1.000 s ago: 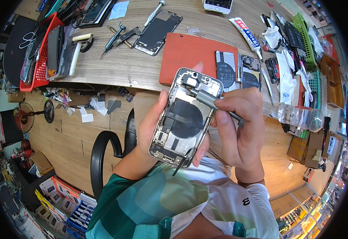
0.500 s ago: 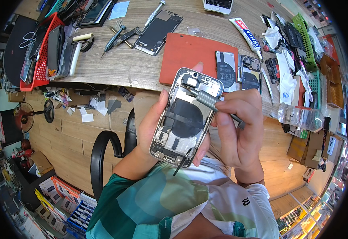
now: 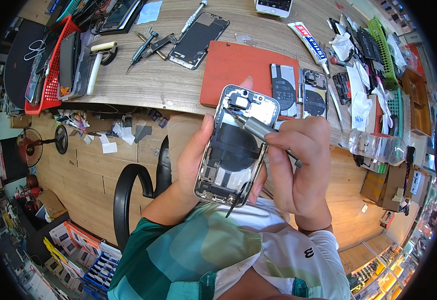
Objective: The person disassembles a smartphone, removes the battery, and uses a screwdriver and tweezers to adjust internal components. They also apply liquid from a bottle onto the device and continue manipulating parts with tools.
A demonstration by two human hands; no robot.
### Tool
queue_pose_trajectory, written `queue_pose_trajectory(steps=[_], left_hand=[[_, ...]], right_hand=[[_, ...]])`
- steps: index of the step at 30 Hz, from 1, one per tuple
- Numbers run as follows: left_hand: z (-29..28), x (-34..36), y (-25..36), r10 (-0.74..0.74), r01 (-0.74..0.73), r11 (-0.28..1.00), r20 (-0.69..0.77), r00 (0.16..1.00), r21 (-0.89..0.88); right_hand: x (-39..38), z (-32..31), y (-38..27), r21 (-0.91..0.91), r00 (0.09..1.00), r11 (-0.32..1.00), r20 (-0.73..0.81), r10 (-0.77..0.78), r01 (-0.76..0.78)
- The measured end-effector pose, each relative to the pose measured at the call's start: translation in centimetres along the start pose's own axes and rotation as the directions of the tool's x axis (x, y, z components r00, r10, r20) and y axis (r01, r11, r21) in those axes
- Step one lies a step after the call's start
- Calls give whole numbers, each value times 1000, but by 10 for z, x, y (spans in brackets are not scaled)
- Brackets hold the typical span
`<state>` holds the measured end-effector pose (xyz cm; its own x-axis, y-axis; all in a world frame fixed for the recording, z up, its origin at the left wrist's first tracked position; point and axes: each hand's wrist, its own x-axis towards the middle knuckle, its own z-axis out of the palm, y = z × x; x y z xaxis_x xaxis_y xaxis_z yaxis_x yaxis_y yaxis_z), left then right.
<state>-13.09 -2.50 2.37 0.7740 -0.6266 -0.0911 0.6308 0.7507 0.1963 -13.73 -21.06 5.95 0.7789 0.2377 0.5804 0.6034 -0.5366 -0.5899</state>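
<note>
An opened phone body (image 3: pixel 234 150) rests in my left hand (image 3: pixel 191 162), its thumb along one edge and fingers showing past the opposite edge. Inside lies a dark round pad, with small parts and connectors around it. A thin black strip (image 3: pixel 232 206) sticks out over the lower edge. My right hand (image 3: pixel 301 162) pinches a grey screwdriver (image 3: pixel 259 128) with a knurled handle. Its narrow tip points into the upper part of the body, near the camera module (image 3: pixel 239 101); whether it touches anything there I cannot tell.
Beyond the phone, a red mat (image 3: pixel 236 65) carries a battery (image 3: pixel 283 87). Another phone body (image 3: pixel 315 92) lies beside it. Farther back are a removed screen (image 3: pixel 199 40), a glue tube (image 3: pixel 308 46) and screwdrivers (image 3: pixel 142 51). Baskets, red (image 3: pixel 58 65) and green (image 3: pixel 384 55), flank the desk.
The phone body has turned slightly in my left hand, its lower end shifting right. The screwdriver has tilted more steeply, its tip moving a little left as my right hand dips.
</note>
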Motion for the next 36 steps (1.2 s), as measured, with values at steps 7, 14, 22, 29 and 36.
queue_pose_trajectory(steps=[7,14,22,29,36], left_hand=[[-4,6,2,4,13,993,144,990,-116],[-6,7,5,-13,21,999,182,983,-42],[-1,7,4,-9,19,997,144,990,-70],[-1,8,5,-13,23,998,148,989,-64],[4,6,5,-28,35,996,80,996,-76]], right_hand=[[-4,-4,-1,126,991,984,45,123,-128],[1,-1,1,138,996,987,20,82,-84],[1,1,5,137,999,989,4,48,-48],[-2,1,2,174,994,979,-6,108,-105],[-1,0,1,171,995,980,0,102,-100]])
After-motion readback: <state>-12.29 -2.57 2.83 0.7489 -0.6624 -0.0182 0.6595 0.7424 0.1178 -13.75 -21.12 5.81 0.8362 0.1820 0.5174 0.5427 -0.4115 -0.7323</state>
